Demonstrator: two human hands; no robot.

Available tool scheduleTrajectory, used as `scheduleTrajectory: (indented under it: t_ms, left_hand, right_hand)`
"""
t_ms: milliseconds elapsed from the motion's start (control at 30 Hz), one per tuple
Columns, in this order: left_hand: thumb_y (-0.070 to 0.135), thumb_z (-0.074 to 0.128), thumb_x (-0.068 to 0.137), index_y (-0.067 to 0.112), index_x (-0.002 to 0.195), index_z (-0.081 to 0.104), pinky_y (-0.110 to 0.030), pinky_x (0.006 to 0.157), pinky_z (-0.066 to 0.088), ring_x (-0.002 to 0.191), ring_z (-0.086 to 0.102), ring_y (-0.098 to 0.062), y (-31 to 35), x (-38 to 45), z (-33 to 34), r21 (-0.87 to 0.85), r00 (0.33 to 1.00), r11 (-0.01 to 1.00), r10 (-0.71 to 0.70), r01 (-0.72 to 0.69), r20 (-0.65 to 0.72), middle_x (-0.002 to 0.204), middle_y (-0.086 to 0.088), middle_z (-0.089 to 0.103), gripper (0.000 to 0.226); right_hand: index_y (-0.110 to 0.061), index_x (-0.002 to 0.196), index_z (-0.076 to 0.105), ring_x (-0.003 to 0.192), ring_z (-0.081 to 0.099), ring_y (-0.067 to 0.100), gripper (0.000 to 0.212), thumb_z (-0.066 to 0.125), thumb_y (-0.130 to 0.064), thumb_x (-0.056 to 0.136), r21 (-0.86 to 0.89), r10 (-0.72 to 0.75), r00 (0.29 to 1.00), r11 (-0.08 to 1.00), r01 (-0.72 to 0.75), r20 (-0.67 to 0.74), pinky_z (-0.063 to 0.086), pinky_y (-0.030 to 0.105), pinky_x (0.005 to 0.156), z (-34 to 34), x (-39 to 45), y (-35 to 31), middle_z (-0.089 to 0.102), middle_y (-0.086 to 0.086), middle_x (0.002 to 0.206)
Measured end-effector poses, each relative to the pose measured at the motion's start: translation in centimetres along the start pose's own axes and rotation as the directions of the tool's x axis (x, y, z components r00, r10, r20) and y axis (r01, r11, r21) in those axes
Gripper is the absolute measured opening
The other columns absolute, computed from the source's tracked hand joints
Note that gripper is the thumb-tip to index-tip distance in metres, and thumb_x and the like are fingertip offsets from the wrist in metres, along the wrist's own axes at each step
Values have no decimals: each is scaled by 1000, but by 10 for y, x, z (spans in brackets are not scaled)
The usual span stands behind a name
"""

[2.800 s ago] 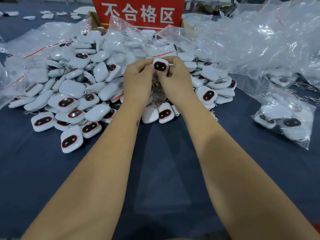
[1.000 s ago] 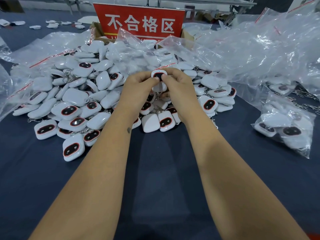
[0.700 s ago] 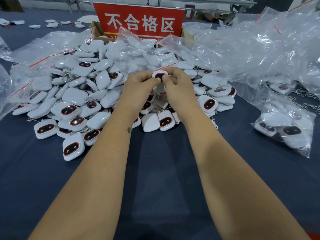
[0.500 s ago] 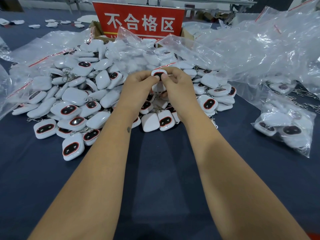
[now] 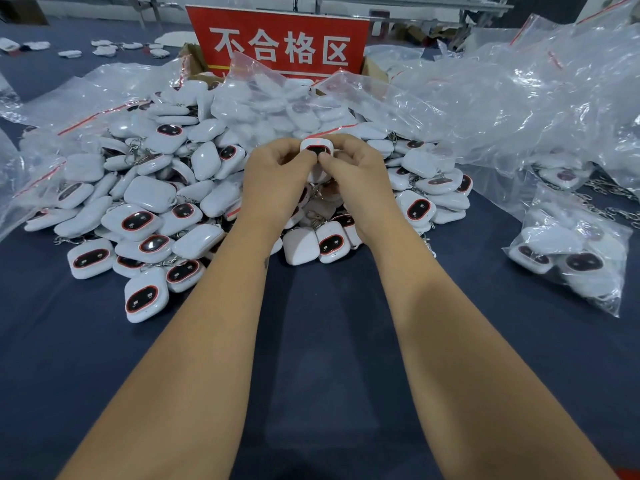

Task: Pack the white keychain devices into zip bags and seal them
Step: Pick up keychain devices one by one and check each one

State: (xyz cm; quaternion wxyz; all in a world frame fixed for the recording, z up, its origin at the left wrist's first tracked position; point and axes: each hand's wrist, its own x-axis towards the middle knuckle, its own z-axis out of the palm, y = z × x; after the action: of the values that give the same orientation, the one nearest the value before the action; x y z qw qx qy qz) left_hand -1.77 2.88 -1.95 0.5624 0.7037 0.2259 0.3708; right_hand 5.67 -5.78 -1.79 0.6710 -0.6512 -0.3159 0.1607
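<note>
Pinching one device (image 5: 316, 149) between both thumbs and curled fingers, the left hand (image 5: 273, 178) and right hand (image 5: 360, 181) are risking a slip back into the pile (image 5: 145, 209).

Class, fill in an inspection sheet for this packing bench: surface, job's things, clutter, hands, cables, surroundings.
Surface: dark blue cloth.
Job's things: heap of white devices; one device held above it; filled bag at right.
Clutter: loose empty bags behind and right.
Hands: left hand and right hand share a grip on the held device.
Cables: nothing seen; metal chains far right.
Surroundings: red sign on a cardboard box.
</note>
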Motion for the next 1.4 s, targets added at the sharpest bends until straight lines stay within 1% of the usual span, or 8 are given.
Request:
scheduleTrajectory:
  t_ms: [267, 500, 600, 800, 900, 1000, 1167, 1400]
  left_hand:
    - [2, 53, 85, 25, 90, 73, -18, 75, 52, 84, 67, -3, -3, 4, -2, 14, 990, 999, 30, -29, -135, 88, 10, 73, 31]
    - [19, 66, 85, 28, 108, 51, -22, 62, 51, 67, 63, -3, -4, 1, 0, 234, 987, 970, 100, -68, -129, 76, 6, 65, 29]
    - [23, 57, 89, 21, 98, 67, -41, 72, 56, 71, 66, -20, -3, 2, 1, 305, 998, 952, 30, -14, -48, 73, 0, 66, 14]
    - [21, 56, 91, 17, 93, 71, -24, 58, 45, 59, 54, -3, -5, 2, 2, 467, 996, 880, 70, -90, 60, 66, 9, 58, 16]
    - [18, 52, 94, 14, 90, 65, -42, 66, 56, 66, 61, -21, -3, 3, 2, 360, 998, 933, 11, 9, -54, 71, -1, 63, 14]
    - [15, 49, 95, 15, 87, 57, -34, 52, 56, 51, 61, -12, 0, 1, 2, 155, 989, 986, -32, 55, -147, 69, -5, 65, 11]
    - [14, 54, 92, 21, 82, 55, -22, 49, 45, 50, 56, -8, 7, -3, 2, -40, 978, 997, 52, -62, -201, 70, 0, 60, 12]
    - [17, 58, 88, 26, 86, 58, -19, 57, 45, 56, 53, -3, 15, -10, 2, -24, 940, 949, 308, -315, -150, 65, 14, 56, 9]
  right_hand:
    - [-12, 90, 60, 55, 66, 21, 6, 62, -7, 92, 257, 59, 990, 966, -24, -130, 51, 27, 46, -3, 1, -12, 70, 2, 71]
    - [-7, 99, 50, 76, 72, 31, 12, 54, 4, 96, 532, 76, 980, 846, 36, -186, 62, 41, 78, -4, 3, -15, 69, 23, 90]
    - [-8, 101, 48, 78, 71, 28, 15, 52, 5, 96, 480, 73, 978, 877, 31, -197, 59, 43, 88, -2, 1, -14, 64, 33, 106]
    - [-10, 96, 48, 79, 66, 20, 17, 53, 6, 94, 341, -6, 985, 938, 66, -174, 61, 39, 83, 1, -1, -13, 59, 20, 94]
    - [-16, 88, 50, 80, 58, 24, 18, 59, -1, 91, 179, -59, 976, 979, 97, -211, 60, 42, 78, 2, -4, -11, 57, 16, 86]
    - [-19, 84, 50, 70, 50, 9, 19, 63, -6, 89, -11, -137, 969, 990, 137, -205, 47, 24, 67, 4, -5, -8, 54, -1, 76]
    - [-27, 90, 64, 114, 40, 10, 16, 71, -16, 83, -405, -323, 915, 891, 207, -243, 33, 11, 93, 9, -6, -2, 44, -6, 118]
    - [-24, 118, 72, 53, 42, 2, 28, 65, -13, 94, -305, -217, 971, 936, 177, -100, 42, 17, 61, 5, -2, -1, 46, -11, 60]
